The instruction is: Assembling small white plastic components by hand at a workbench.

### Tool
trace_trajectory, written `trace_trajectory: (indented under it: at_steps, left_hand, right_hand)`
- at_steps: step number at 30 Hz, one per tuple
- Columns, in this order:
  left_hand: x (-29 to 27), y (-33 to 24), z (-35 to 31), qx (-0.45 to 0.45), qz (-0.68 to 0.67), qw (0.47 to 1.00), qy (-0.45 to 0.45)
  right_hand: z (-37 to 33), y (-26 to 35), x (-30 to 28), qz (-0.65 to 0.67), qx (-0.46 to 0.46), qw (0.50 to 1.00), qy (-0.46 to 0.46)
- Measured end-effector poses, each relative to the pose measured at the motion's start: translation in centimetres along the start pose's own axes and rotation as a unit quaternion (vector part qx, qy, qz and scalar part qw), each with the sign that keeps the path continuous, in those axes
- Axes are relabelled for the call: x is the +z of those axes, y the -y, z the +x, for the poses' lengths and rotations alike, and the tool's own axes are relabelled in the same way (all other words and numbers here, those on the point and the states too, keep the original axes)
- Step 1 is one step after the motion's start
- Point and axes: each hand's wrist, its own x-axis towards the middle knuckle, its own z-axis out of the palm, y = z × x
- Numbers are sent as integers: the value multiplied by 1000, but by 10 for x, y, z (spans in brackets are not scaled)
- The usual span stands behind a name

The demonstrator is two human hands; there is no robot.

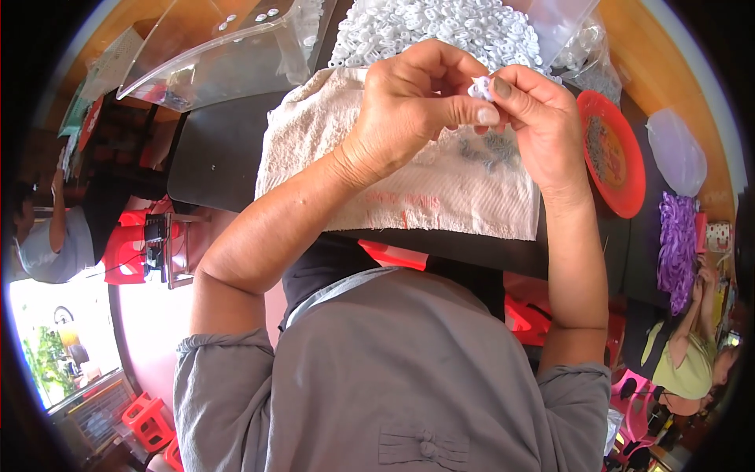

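Observation:
Both hands meet above a cream towel [314, 134], near the far edge of the table. My left hand [409, 102] pinches a small white plastic piece [479, 88] between thumb and fingers. From the other side, the closed thumb and fingers of my right hand [539, 110] grip the same piece. Its exact kind is too small to tell. Just beyond my hands lies a large heap of small white plastic parts [440, 31]. Beneath them, partly hidden, several small grey parts [495, 149] rest on the towel.
A clear plastic bin [212, 71] with a few white parts stands at the far left. To the right is a red plate [629, 189] of small grey pieces, near purple strips [676, 252]. Other people [55, 244] are at both sides. Red stools [145, 421] stand lower left.

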Motion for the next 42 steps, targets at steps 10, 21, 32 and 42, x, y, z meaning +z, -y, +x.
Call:
trace_trajectory:
  at_steps: [10,21,32,42]
  left_hand:
    - [-13,10,6,-91,32,995,-25]
    - [-10,9,6,-110,48,993,-8]
    - [-17,14,11,-81,-12,994,-65]
    - [-11,12,1,51,139,987,-57]
  right_hand:
    - [0,-15,14,-157,-89,978,-104]
    - [-4,-11,16,-175,-97,973,-114]
    - [-1,0,1,-165,-40,972,-161]
    - [1,-3,2,-6,9,995,-96]
